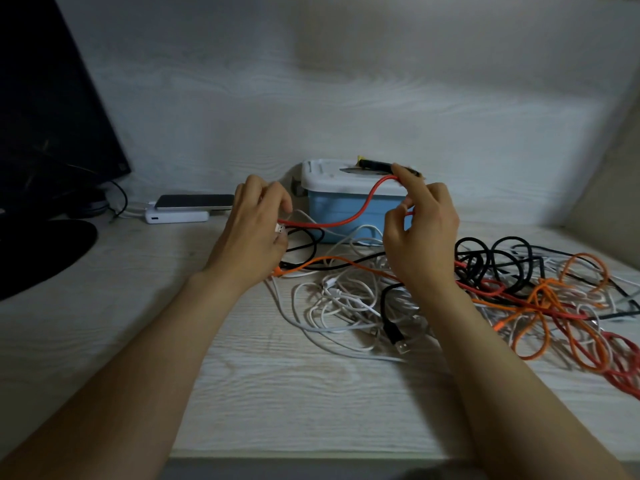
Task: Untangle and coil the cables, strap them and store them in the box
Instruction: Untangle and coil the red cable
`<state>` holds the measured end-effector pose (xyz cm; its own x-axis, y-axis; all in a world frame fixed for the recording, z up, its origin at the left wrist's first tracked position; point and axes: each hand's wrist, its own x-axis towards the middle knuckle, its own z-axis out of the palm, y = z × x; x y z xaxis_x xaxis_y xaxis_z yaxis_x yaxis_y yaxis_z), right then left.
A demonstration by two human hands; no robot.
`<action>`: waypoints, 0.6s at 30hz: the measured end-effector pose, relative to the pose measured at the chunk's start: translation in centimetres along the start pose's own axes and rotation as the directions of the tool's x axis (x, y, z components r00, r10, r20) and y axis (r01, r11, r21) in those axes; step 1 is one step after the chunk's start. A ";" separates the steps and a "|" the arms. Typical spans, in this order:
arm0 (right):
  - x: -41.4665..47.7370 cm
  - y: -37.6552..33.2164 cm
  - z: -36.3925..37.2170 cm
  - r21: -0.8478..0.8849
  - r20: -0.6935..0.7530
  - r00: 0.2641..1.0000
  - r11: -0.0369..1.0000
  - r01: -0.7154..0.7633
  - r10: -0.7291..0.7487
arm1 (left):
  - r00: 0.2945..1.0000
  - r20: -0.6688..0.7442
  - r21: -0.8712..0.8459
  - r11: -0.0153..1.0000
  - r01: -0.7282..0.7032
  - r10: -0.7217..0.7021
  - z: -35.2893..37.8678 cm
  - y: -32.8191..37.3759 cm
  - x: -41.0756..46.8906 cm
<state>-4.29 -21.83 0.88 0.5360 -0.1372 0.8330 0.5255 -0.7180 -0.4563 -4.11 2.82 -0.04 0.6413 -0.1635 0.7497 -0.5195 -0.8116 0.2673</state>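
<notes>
fingers (273, 199) of left hand (251, 233) and right hand (424, 237) pinch red cable (349, 220) between them.

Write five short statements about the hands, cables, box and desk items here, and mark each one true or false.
1. Both the left hand and the right hand hold the red cable. True.
2. The blue box stands open with its lid off. False: the white lid sits on it.
3. The phone lies on top of the white power bank. True.
4. Every cable is already coiled and strapped. False: the cable tangle lies loose on the desk.
5. The monitor stands at the right of the desk. False: it is at the left.
</notes>
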 end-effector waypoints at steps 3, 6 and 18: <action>0.0 0.0 0.0 -0.002 0.016 1.000 1.000 0.009 -0.009 | 1.000 -0.014 0.009 1.000 0.024 -0.024 0.1 -0.1 0.0; 0.1 0.0 0.1 -0.008 0.017 1.000 1.000 0.010 -0.010 | 0.997 -0.078 -0.012 1.000 0.027 -0.028 0.2 0.0 0.0; 0.0 -0.4 0.0 0.018 0.076 0.997 1.000 -0.018 0.017 | 0.993 0.039 -0.119 0.986 0.112 -0.108 0.0 -0.4 -0.1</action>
<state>-4.54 -21.51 1.08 0.5932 -0.0968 0.7992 0.5275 -0.7032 -0.4767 -3.91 3.17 -0.24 0.7151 -0.0961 0.6924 -0.5079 -0.7520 0.4202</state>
